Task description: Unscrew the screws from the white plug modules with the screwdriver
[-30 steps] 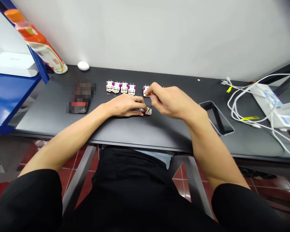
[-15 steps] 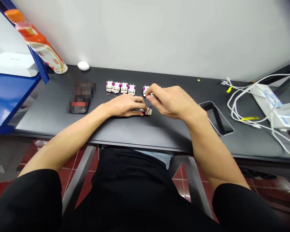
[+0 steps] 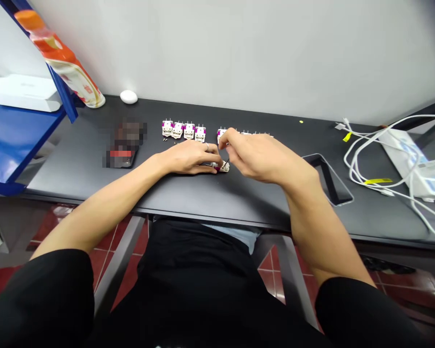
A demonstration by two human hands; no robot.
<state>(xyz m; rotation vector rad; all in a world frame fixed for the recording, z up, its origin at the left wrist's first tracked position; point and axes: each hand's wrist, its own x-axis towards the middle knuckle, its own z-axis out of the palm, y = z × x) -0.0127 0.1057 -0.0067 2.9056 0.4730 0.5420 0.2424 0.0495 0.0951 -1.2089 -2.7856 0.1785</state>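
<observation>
My left hand point(image 3: 188, 157) rests on the black desk point(image 3: 210, 198) with its fingers pressed on a small white and magenta part point(image 3: 222, 166). My right hand point(image 3: 255, 154) is curled in a pinch just right of it and holds a thin dark tool whose tip meets that part. Behind the hands, a row of several matching white and magenta parts point(image 3: 183, 130) stands on the desk. More of the same parts point(image 3: 255, 134) peek out behind my right hand.
A dark phone point(image 3: 329, 178) lies right of my right hand. White cables point(image 3: 380, 159) and a white box sit at the far right. A blurred dark object point(image 3: 123, 145), a white oval thing point(image 3: 129, 96), an orange bottle point(image 3: 61, 60) and a blue shelf point(image 3: 18, 135) are at left.
My right hand has sunk a little towards the desk and the part; my left hand stays put. The view has shifted slightly.
</observation>
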